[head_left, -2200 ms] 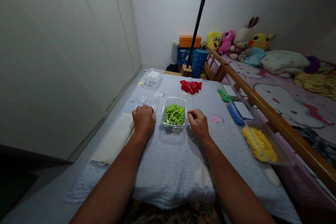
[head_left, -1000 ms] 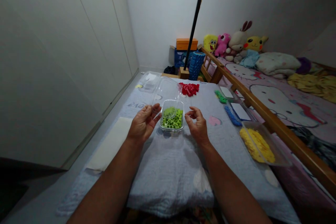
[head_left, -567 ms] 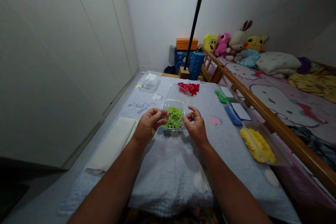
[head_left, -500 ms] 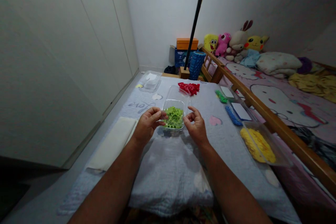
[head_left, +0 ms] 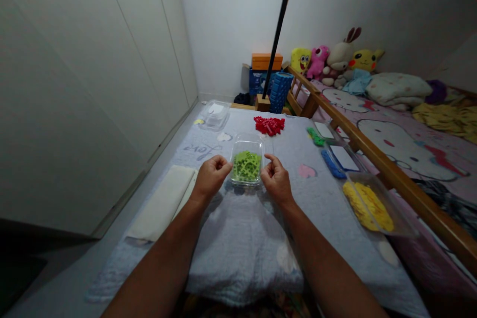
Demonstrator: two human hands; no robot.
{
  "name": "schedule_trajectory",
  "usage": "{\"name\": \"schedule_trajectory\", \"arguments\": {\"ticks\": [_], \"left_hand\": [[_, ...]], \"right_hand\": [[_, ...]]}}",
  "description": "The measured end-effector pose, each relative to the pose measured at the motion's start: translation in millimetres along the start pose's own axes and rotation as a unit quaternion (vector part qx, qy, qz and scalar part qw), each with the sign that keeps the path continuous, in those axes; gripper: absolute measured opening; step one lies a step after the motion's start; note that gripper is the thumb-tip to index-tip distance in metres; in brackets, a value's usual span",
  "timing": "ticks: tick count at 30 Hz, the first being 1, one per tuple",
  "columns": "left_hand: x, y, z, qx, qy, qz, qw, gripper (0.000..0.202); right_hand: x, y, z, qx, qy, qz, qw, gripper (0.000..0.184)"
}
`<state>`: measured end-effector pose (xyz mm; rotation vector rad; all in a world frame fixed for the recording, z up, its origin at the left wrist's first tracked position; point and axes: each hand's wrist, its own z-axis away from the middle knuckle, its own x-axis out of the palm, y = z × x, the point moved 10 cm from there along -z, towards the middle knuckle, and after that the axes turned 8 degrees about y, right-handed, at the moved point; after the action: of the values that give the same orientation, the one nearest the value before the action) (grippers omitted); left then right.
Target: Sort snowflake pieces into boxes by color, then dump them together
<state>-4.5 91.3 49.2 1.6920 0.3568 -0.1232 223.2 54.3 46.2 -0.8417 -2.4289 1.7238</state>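
A clear plastic box (head_left: 247, 141) of light-green plastic pieces (head_left: 247, 165) sits on the cloth-covered table in front of me. Its clear lid now lies over the top; whether it is latched I cannot tell. My left hand (head_left: 213, 175) has thumb and fingers pinched together at the box's left edge. On the opposite edge, my right hand (head_left: 276, 178) pinches with its thumb against curled fingers, the index finger slightly raised. Beyond the box lies a pile of red plastic pieces (head_left: 269, 125), loose on the cloth.
Clear boxes with green (head_left: 316, 137), blue (head_left: 333, 164) and yellow pieces (head_left: 367, 206) line the right side by the wooden bed rail (head_left: 357, 146). Empty clear containers (head_left: 215, 115) stand far left. A folded cream cloth (head_left: 162, 203) lies left. A black lamp pole (head_left: 278, 35) rises behind.
The lid, raised behind the box earlier, has come down over the green pieces. My left fingers have drawn back from inside the box to its edge and closed; my right fingers have curled in.
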Motion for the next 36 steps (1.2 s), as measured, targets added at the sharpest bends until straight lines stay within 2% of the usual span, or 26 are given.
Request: {"name": "schedule_trajectory", "arguments": {"ticks": [9, 15, 20, 27, 30, 36], "left_hand": [[0.9, -3, 1, 0.007, 0.000, -0.173, 0.985, 0.017], [1.9, -1, 3, 0.011, 0.001, -0.214, 0.977, 0.018], [2.3, -10, 0, -0.006, 0.013, -0.162, 0.987, 0.012], [19.7, -37, -3, -0.069, -0.027, 0.011, 0.997, 0.040], [23.3, -36, -1, -0.079, -0.023, 0.049, 0.995, 0.044], [22.0, -25, 4, -0.061, 0.006, 0.028, 0.998, 0.045]], "right_hand": [[1, 5, 0, 0.001, -0.005, 0.028, 1.000, 0.048], [1, 3, 0, 0.005, -0.005, 0.039, 0.999, 0.044], [1, 1, 0, 0.005, -0.004, 0.042, 0.999, 0.042], [-1, 0, 0, 0.002, -0.001, 0.052, 0.999, 0.039], [-1, 1, 0, 0.004, 0.001, 0.058, 0.998, 0.040], [-1, -2, 1, -0.002, -0.002, 0.083, 0.997, 0.043]]}}
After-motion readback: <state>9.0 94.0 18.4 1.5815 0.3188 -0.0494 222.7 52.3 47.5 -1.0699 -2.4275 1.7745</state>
